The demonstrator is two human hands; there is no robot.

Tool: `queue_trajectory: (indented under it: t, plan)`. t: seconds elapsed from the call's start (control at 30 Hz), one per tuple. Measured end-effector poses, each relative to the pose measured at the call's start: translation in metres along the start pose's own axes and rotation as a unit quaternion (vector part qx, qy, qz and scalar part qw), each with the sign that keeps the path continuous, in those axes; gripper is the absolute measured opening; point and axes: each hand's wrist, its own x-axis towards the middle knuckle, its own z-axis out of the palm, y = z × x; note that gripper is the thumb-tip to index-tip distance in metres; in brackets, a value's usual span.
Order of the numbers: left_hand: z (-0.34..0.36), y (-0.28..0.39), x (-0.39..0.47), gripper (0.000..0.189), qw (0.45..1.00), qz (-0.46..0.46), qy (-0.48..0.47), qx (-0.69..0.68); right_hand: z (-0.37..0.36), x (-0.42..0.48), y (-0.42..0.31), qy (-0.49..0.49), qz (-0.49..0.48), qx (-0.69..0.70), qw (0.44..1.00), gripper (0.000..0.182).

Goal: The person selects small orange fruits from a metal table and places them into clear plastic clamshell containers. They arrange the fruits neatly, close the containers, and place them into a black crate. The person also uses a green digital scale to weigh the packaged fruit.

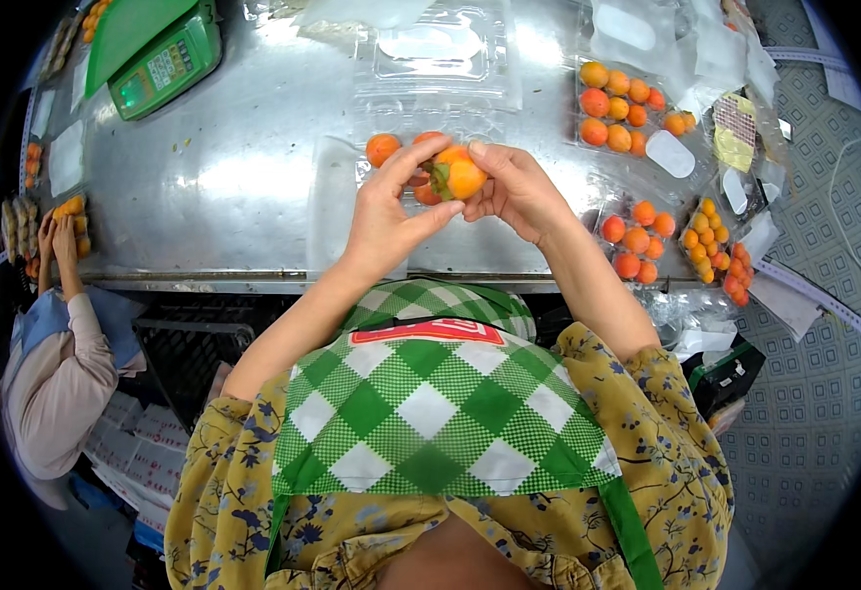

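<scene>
Between my two hands is an orange persimmon [466,177] with a green calyx turned to the left. My left hand [386,203] curls around the calyx side, its thumb and fingers touching the fruit. From the other side, my right hand [515,188] grips it with the thumb on top. Beneath my hands other persimmons [382,150] lie on the metal table [253,169], apparently in a clear plastic tray whose edges are partly hidden. A stack of clear plastic trays [430,55] stands just beyond them.
On the right are a clear tray of persimmons [617,107], a smaller group of persimmons [637,240] and packs of smaller orange fruit [705,240]. A green digital scale [161,70] stands far left. At the left edge a co-worker's hands [62,240] touch a fruit pack.
</scene>
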Motion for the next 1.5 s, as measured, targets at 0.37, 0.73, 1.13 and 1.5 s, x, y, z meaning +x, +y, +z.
queue_trajectory:
  t: [0.37, 0.73, 1.13, 1.5]
  plan:
    - [-0.009, -0.006, -0.008, 0.055, 0.970, 0.183, 0.050, 0.149, 0.016, -0.010, 0.005, -0.087, -0.108, 0.008, 0.990, 0.050]
    - [0.000, -0.017, -0.013, 0.058, 0.991, 0.033, 0.052, -0.121, 0.017, -0.013, 0.014, -0.062, -0.125, -0.048, 0.989, 0.055]
    - [-0.005, -0.031, -0.027, 0.046, 0.934, -0.189, -0.019, -0.303, 0.018, -0.026, 0.021, 0.032, -0.322, -0.380, 0.867, 0.057]
    - [-0.015, -0.035, -0.012, 0.041, 0.980, -0.182, -0.050, -0.069, 0.000, -0.032, 0.049, 0.121, -0.355, -0.360, 0.854, 0.059]
